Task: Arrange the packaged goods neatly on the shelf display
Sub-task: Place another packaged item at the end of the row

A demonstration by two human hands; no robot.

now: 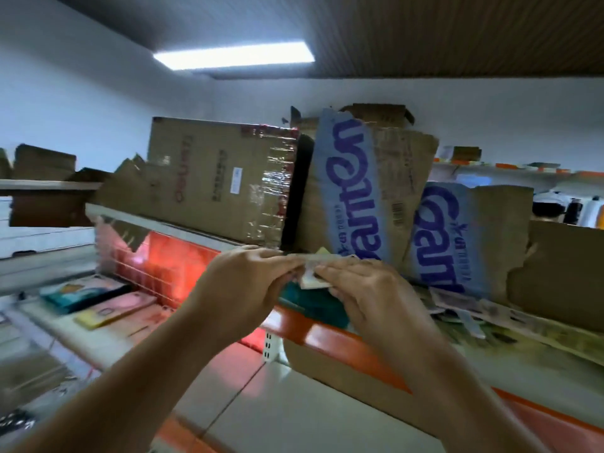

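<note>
1. Your left hand (248, 282) and right hand (356, 289) meet just above the orange edge of the shelf (325, 336).
2. Both pinch a small pale packet (312, 280). It sits between your fingertips, so each grip is closed on it.
3. Behind it stand torn cardboard boxes (402, 178) with blue bands.
4. Their big purple letters look like "Ganten", turned sideways.
5. The red writing on the taped box (212, 178) is too blurry to read.

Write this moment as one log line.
left hand: pinches pale packet | right hand: pinches it too | place: above orange shelf edge, before torn cartons
</note>
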